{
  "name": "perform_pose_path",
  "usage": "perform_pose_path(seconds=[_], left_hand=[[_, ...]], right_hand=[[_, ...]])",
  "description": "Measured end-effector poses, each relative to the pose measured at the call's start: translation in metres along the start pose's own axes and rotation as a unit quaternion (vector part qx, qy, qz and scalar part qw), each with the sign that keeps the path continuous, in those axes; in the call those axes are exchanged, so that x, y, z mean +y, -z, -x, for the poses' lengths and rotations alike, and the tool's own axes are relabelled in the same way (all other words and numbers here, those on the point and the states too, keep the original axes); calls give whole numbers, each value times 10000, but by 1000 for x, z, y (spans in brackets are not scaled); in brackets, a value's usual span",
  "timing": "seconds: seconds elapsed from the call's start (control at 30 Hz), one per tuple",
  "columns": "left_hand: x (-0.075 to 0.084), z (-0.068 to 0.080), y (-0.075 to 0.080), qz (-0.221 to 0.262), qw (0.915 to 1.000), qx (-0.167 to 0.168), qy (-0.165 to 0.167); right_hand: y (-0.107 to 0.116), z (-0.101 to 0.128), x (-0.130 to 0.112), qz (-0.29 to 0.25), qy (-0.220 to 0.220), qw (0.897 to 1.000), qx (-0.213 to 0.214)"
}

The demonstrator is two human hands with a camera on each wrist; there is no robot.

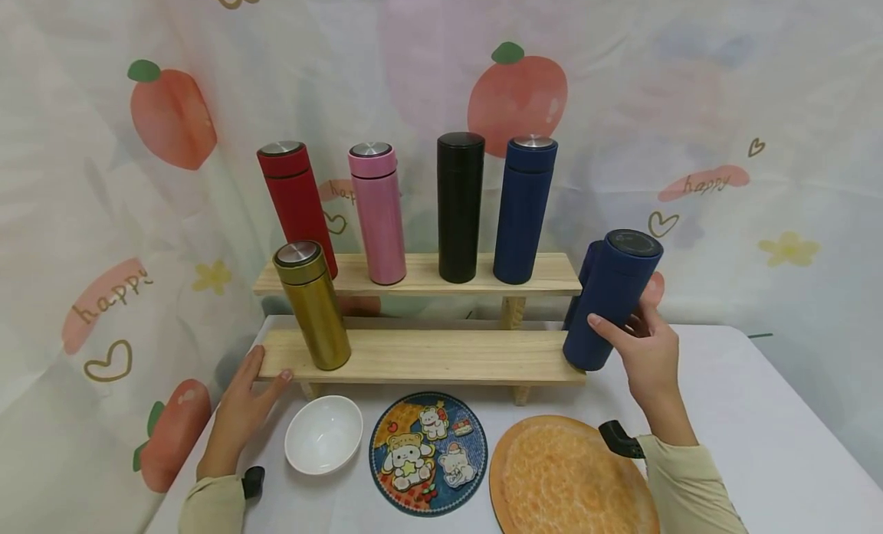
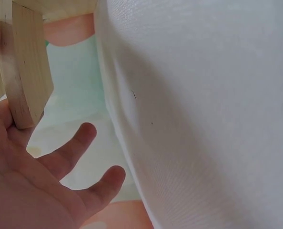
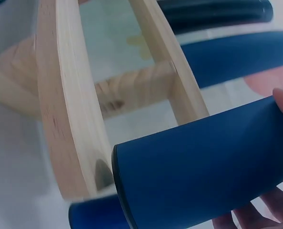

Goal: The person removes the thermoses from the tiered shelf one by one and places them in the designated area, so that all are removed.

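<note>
The right hand (image 1: pixel 648 350) grips a tilted blue flask (image 1: pixel 611 298), seemingly touching the lower shelf's (image 1: pixel 441 355) right end; the left hand (image 1: pixel 241 407), fingers spread, rests against its left end.

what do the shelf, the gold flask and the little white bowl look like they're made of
Shelf: pale unfinished wood, its grain visible.
Gold flask: probably metal, with a brushed golden sheen and a silvery cap top.
White bowl: glossy, smooth white, likely ceramic, though plastic can't be ruled out.
</note>
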State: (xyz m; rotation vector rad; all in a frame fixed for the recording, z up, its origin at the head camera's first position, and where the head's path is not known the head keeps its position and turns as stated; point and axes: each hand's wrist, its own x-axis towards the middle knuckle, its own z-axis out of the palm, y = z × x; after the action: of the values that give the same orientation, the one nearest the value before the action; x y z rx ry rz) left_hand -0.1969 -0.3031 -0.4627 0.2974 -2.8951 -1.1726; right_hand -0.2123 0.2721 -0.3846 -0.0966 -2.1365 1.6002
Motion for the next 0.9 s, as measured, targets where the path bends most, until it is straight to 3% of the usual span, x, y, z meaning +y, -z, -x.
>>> perform_pose_path(seconds=[0.63,0.9], left_hand=[[1,-1,-1,32,10000,13,61],[-1,-2,-2,20,9999,-23,136]], right_hand=[[44,-16,46,466,-539,9974,89],[49,-31,68,-299,-595,9976,198]])
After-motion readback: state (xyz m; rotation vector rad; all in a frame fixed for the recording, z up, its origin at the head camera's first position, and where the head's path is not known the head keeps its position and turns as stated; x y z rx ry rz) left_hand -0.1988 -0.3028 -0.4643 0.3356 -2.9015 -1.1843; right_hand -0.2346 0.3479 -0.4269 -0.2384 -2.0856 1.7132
